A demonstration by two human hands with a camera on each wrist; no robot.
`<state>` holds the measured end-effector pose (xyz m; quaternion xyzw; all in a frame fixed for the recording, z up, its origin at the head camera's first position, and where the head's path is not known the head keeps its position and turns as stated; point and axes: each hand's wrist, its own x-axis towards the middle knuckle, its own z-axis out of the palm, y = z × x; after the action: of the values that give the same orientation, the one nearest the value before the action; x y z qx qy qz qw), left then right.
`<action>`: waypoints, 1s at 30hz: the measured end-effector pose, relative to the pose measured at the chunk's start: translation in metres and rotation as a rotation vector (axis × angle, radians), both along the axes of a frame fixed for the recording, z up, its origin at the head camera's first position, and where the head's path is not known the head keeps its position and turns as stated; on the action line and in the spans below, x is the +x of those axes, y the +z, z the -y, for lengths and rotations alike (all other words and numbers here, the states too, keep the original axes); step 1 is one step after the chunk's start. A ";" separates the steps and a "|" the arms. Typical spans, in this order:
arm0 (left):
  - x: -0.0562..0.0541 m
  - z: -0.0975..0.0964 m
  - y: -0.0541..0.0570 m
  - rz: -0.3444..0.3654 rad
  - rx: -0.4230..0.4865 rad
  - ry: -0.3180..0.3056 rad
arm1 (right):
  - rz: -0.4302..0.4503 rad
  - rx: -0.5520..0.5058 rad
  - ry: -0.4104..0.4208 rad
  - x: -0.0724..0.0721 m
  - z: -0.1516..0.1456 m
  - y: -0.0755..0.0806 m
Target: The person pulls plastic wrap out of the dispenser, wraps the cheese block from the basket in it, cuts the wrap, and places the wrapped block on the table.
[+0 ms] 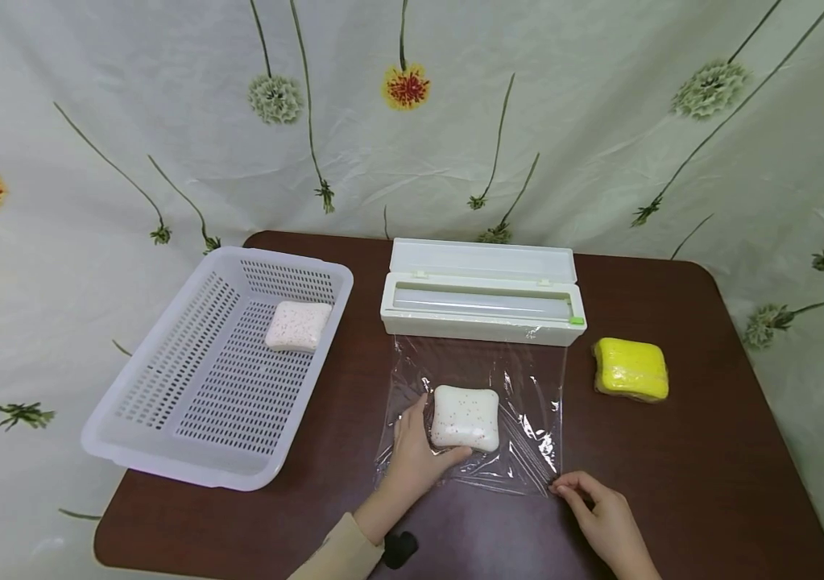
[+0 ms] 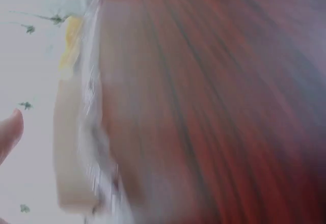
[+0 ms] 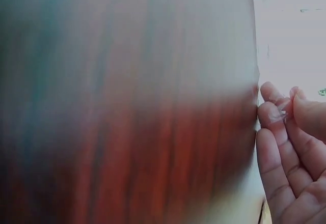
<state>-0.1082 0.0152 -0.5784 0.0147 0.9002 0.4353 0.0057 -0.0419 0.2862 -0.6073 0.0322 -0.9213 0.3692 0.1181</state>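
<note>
A white bar with reddish specks (image 1: 465,418), shaped like a bar of soap, lies on a sheet of clear plastic wrap (image 1: 520,379). The wrap stretches toward me from an open white wrap dispenser (image 1: 484,329). My left hand (image 1: 412,455) is at the bar's left side and near lower corner, thumb and fingers spread apart; in the left wrist view the thumb (image 2: 9,135) stands free. With thumb and fingertips, my right hand (image 1: 600,511) pinches the wrap's near right corner. The right wrist view shows a bit of film (image 3: 279,114) between those fingers.
At the left stands a white slotted plastic basket (image 1: 103,435) holding another speckled bar (image 1: 299,325). A yellow block (image 1: 631,369) with a shiny film over it lies right of the dispenser. Behind the brown table (image 1: 716,459) hangs a flowered cloth (image 1: 455,161).
</note>
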 end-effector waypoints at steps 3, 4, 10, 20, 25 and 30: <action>0.008 0.020 0.005 -0.014 -0.062 -0.063 | -0.002 0.027 0.007 0.002 -0.001 0.001; 0.011 0.027 0.006 -0.026 -0.099 -0.086 | -0.005 0.029 0.011 0.002 -0.001 0.001; 0.030 0.059 0.006 -0.091 -0.289 -0.258 | -0.031 0.015 0.033 0.003 -0.004 0.002; 0.036 0.084 0.000 -0.231 -0.420 -0.380 | -0.064 -0.031 0.054 0.003 -0.012 0.004; 0.035 0.088 -0.001 -0.326 -0.442 -0.388 | -0.066 -0.069 0.042 0.004 -0.014 0.005; 0.035 0.091 0.001 -0.404 -0.434 -0.383 | -0.074 -0.088 0.037 0.003 -0.014 0.009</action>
<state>-0.0733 -0.0756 -0.5775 0.2675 0.9356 0.2130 -0.0883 -0.0394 0.3004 -0.5981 0.0577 -0.8984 0.4100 0.1464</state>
